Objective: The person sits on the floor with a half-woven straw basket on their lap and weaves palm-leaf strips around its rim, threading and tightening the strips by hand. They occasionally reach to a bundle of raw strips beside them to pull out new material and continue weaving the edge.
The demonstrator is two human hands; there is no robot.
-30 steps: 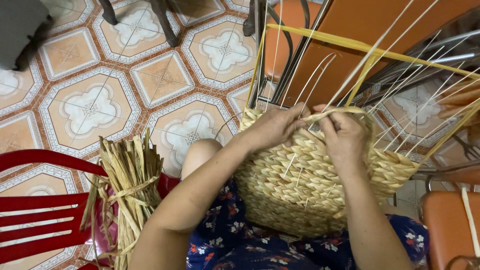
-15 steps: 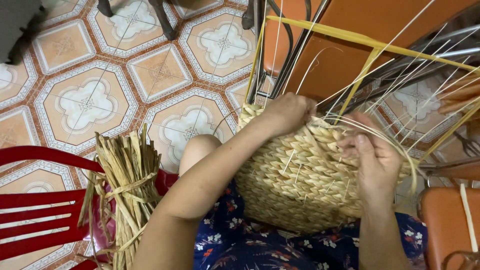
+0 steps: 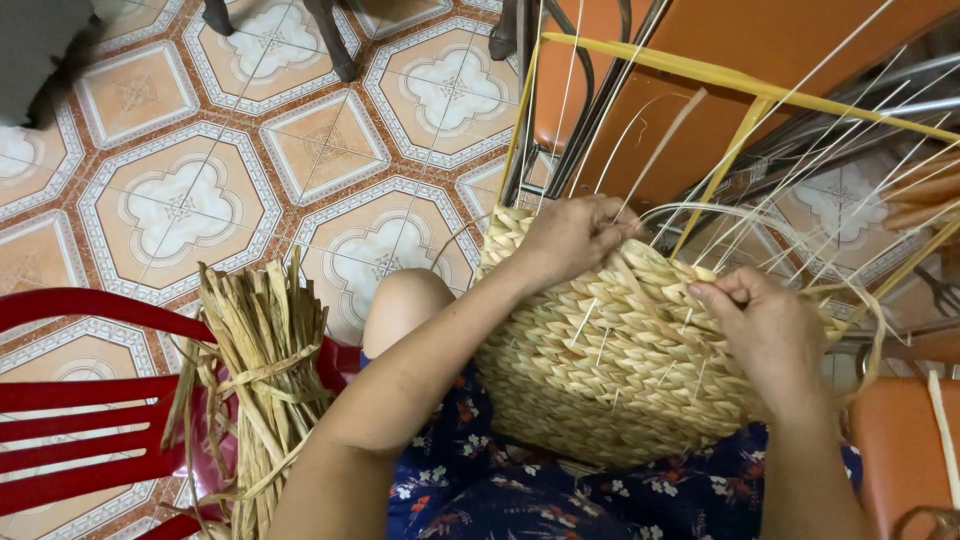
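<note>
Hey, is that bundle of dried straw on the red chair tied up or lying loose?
Tied. A strip of the same fibre wraps around the middle of the straw bundle, holding the stalks together as it stands against the red chair.

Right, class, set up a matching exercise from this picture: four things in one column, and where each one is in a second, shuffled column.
Things:
1. left hand
2. right hand
3. bundle of dried straw
4. woven basket

Places:
A. on the person's lap
B. on the red chair
C. on the basket's top rim
D. pinching a strand at the basket's right side

Pairs: 1-C, 2-D, 3-B, 4-A
</note>
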